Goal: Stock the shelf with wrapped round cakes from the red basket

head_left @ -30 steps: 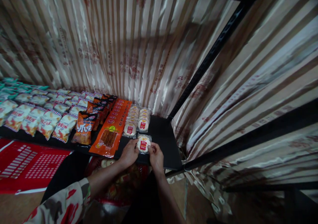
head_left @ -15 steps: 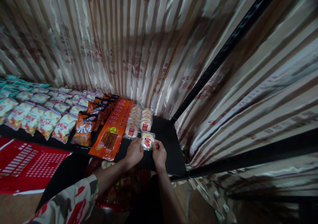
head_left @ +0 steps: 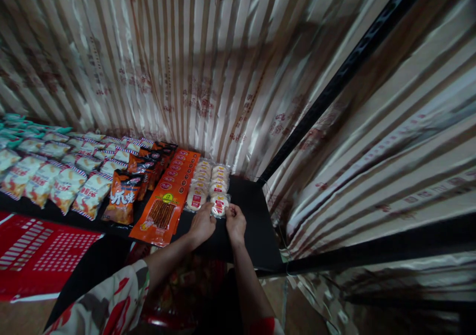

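Between my two hands is a round white rice cracker packet (head_left: 220,205) in clear wrap with a red label. My left hand (head_left: 203,224) pinches its left edge, and my right hand (head_left: 235,224) pinches its right edge. The packet lies at the front of the right-hand row of like packets (head_left: 219,176), overlapping the one behind. A second row of the same packets (head_left: 196,196) runs alongside on the left. Left of that, a long orange bag of brown sticks (head_left: 162,216) lies flat on the black shelf (head_left: 249,216).
Orange-and-black snack bags (head_left: 121,196) and white snack bags (head_left: 91,195) stand in rows to the left, with green packs (head_left: 22,127) beyond. A black post (head_left: 316,104) rises at the shelf's right end, before striped curtains (head_left: 208,52). Below are a red basket (head_left: 44,255) and another red container (head_left: 174,317).
Both hands have pushed the rice cracker packet away from me, from the shelf's front up against the right-hand row. The gap between them has closed. The view has shifted slightly.
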`<state>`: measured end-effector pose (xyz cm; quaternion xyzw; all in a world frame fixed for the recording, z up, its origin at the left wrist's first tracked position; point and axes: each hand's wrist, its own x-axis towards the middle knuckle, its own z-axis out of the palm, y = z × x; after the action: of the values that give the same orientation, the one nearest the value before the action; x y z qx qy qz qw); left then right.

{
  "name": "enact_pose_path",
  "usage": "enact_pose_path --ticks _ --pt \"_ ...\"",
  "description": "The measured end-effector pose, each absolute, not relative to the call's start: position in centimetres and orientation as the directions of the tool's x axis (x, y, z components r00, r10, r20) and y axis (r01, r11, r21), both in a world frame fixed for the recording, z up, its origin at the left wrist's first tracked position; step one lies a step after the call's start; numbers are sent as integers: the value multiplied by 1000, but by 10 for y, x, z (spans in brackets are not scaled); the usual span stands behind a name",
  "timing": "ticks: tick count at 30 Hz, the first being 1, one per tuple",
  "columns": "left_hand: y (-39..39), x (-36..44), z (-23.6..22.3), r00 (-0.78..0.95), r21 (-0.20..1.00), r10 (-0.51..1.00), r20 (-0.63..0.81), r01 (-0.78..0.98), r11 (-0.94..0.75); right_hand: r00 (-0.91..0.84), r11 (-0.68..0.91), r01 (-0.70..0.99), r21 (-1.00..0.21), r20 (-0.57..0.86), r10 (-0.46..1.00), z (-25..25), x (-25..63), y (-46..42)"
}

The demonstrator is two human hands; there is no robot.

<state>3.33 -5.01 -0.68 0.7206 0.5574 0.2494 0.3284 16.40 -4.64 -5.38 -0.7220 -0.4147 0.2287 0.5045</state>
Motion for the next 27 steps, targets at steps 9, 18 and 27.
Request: enact_pose_path --ticks 9,18,27 --pt "-45 35 -14 258 735 966 4 655 -178 535 -189 391 -901 54 843 -49 163 -37" --pt "-44 35 -15 262 726 965 3 663 -182 538 -240 487 -840 72 840 -46 160 -32" --pt "-44 35 -15 291 712 957 -5 672 -201 519 -245 598 -763 135 844 -46 155 -33"
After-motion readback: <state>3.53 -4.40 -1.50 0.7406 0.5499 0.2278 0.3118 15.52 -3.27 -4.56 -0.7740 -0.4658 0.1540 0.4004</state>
